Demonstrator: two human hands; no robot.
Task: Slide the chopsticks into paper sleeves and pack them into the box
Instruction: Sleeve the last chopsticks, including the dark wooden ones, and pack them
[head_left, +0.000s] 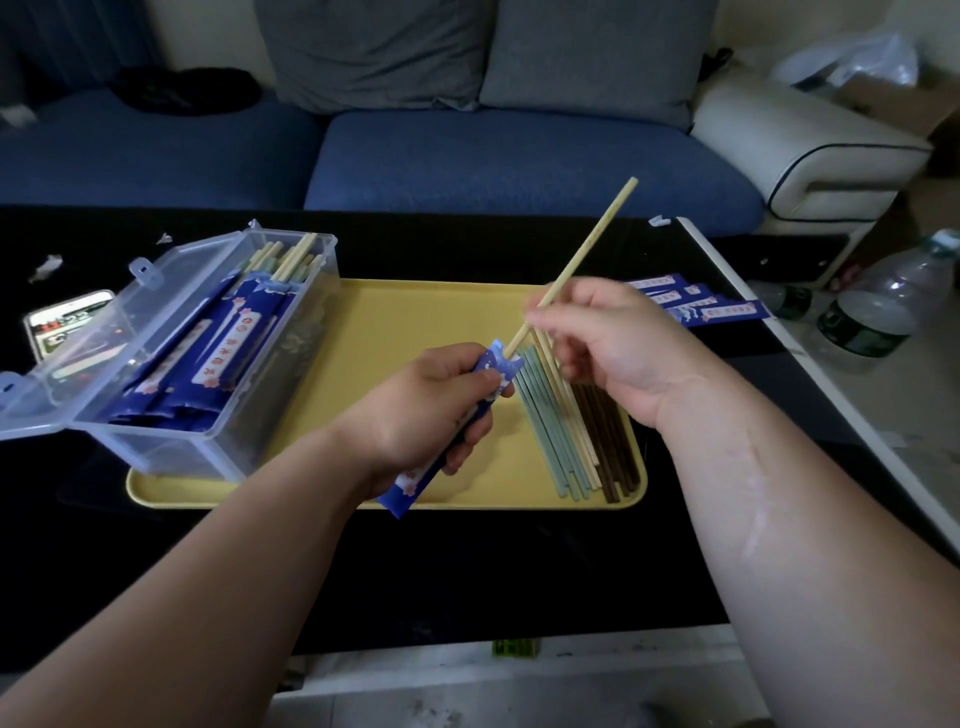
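While the left hand (431, 410) grips a blue paper sleeve (410, 480) with its open mouth tilted up, the right hand (608, 353) pinches a pale chopstick (587, 249) low on its shaft, the tip right at that mouth; whether it is inside is hard to tell. So the step in hand looks like insertion. Next, I judge, the chopstick must be steered straight down the flat, thin paper without creasing or tearing it, then a mate likely follows. The chopstick is slim, straight and matt, probably wood or bamboo. Loose sticks (566, 431) lie side by side on the yellow tray (415, 322): greenish, pale, dark brown. The clear plastic box (156, 447), lid open, stands on the tray's left end and holds many sleeved pairs. Spare sleeves (696, 304) lie beyond the tray at right
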